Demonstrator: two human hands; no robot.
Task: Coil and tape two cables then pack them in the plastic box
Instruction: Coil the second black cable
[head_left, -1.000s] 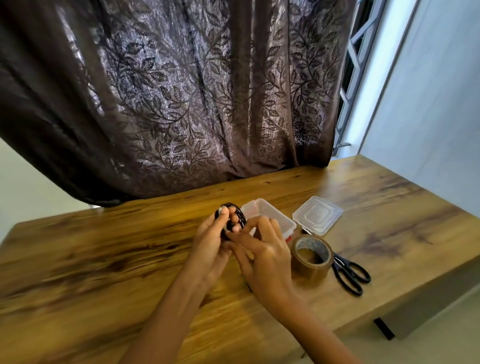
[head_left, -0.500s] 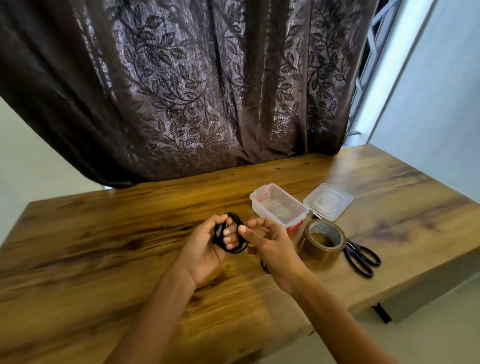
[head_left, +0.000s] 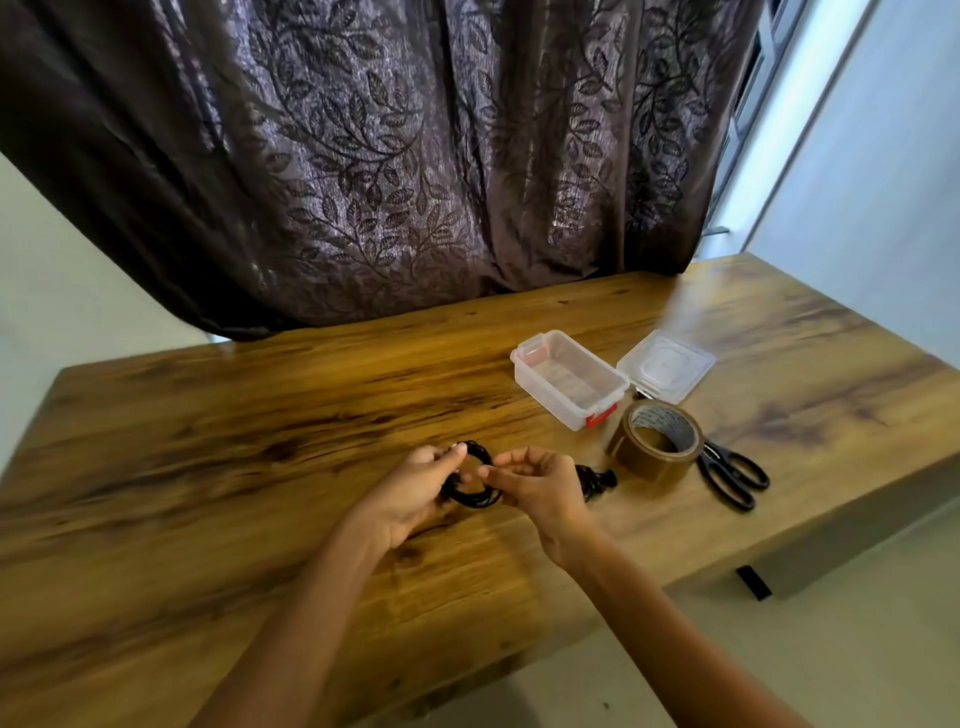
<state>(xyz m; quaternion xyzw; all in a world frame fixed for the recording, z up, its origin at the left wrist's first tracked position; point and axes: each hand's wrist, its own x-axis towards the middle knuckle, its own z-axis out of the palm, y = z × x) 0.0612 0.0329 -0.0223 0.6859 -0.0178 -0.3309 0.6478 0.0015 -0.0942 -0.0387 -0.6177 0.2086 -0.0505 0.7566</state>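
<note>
Between the fingertips of both hands, left hand (head_left: 415, 486) and right hand (head_left: 540, 483) pinch a coiled black cable (head_left: 470, 493) still untaped, a second bundle (head_left: 597, 480) just beyond, plastic box (head_left: 569, 379) empty.

Second black cable (head_left: 597, 480): mostly hidden behind the right hand (head_left: 540, 486), only a dark bundle and a plug-like end showing. Coiled cable (head_left: 475, 491): partly covered by the fingers of the left hand (head_left: 415, 493), any tape on it too small to tell. Scissors (head_left: 730, 473): blades hidden behind the tape roll (head_left: 655, 440). Both forearms cut off by the lower edge. Desk (head_left: 208, 441): left end cut off by the frame and blurred there. Curtain (head_left: 363, 156): cut off at the top.
</note>
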